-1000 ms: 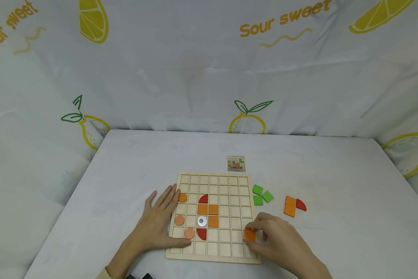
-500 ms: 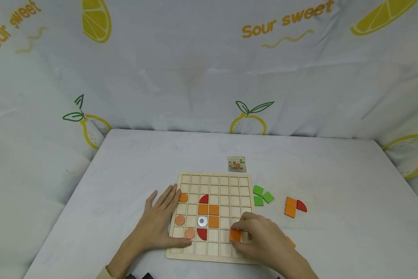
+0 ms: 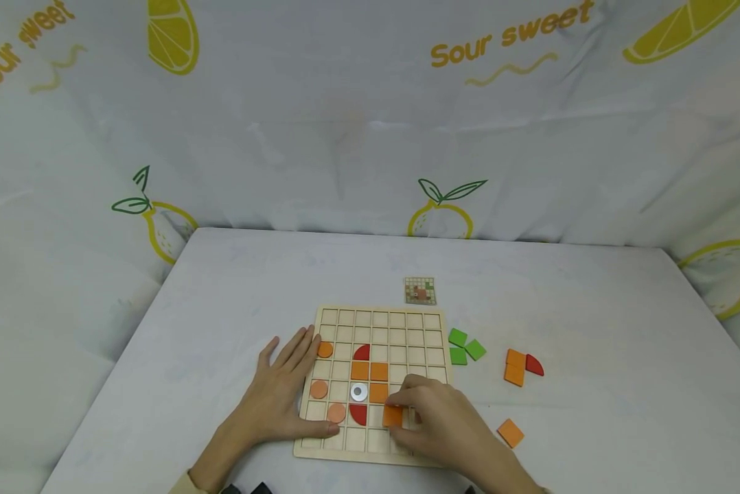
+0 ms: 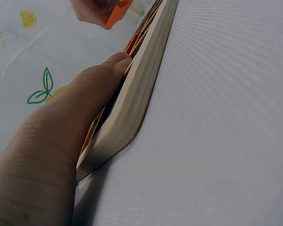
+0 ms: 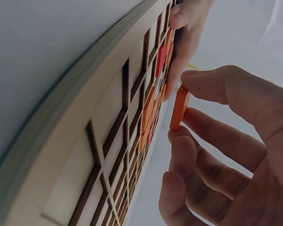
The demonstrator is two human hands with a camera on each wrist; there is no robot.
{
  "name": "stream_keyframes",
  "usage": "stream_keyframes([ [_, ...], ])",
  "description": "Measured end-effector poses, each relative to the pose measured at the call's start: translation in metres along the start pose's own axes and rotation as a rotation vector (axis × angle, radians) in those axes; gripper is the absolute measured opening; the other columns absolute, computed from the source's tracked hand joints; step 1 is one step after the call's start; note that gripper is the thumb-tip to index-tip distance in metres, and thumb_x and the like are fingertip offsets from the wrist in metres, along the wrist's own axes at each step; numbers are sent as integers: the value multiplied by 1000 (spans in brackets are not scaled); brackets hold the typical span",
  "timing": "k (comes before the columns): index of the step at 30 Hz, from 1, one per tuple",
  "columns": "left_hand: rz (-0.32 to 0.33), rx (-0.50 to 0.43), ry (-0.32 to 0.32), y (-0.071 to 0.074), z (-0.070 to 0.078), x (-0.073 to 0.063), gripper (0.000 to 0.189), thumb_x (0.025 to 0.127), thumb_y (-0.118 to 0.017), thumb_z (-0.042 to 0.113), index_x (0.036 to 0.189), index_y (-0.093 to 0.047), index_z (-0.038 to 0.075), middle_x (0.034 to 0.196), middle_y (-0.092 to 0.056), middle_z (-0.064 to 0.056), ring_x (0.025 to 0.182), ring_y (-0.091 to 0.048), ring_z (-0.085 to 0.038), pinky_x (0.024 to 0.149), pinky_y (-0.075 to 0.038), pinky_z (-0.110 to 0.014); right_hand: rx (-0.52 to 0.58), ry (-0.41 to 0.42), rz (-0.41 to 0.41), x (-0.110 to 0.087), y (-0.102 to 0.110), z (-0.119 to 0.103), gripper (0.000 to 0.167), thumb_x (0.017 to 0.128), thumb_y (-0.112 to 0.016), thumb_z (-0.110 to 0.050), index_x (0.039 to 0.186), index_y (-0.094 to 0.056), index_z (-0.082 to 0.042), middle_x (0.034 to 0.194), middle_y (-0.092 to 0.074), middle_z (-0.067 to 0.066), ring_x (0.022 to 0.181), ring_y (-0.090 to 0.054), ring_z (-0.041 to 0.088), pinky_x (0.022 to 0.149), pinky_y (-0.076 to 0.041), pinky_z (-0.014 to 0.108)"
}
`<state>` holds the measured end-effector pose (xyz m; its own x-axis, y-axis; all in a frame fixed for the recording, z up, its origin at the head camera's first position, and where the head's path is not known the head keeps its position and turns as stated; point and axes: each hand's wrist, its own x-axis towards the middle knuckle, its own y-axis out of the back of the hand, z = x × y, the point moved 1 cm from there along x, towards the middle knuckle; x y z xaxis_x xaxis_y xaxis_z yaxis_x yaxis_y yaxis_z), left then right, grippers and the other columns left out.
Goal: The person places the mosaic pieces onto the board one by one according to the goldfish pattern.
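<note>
My R hand (image 3: 436,415) pinches an orange tile (image 3: 392,416) over the gridded board (image 3: 397,336), well off the far edge of the surface (image 3: 605,322); my L hand (image 3: 276,401), fingers straight, thumb spread, rests on the board's left side. Board cells hold 3 orange sqs (image 3: 379,393), 2 red qtr-circles (image 3: 358,414), 1 orange disc (image 3: 325,350), 2 peach discs (image 3: 318,390) & 1 white disc (image 3: 359,392).

Soft, greyish light falls evenly over the tabletop (image 3: 605,309) and backdrop (image 3: 320,103), leaving weak shadows in the head view, where the small card's (image 3: 420,291) print smears. The left wrist view is dimmer: shadow darkens beneath the board (image 4: 129,110) at 7 o'clock, and fine ripples streak towards 2 o'clock. The right wrist view looks muted, softening towards 8 o'clock.
</note>
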<state>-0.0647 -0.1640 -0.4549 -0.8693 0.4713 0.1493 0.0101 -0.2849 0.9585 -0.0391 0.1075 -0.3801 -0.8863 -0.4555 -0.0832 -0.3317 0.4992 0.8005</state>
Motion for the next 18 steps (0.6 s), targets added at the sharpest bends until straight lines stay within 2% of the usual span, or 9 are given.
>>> stream_keyframes([
  [8,-7,-4,4,0,-1,0,134,65,-63,92,161,-28,5,171,-24,-13,160,-22,-29,121,-11,-62,-20,60,-2,7,-6,-5,23,76,-85,-15,98,-82,-10,85,-70,-6,62,-42,-3,53,-37,16],
  [18,-1,10,-5,2,1,0,135,65,-65,90,161,-28,4,170,-24,-13,159,-24,-28,121,-12,-61,-32,40,-43,14,-15,-8,24,76,-84,-14,100,-82,-10,86,-70,-5,61,-42,0,52,-35,17],
])
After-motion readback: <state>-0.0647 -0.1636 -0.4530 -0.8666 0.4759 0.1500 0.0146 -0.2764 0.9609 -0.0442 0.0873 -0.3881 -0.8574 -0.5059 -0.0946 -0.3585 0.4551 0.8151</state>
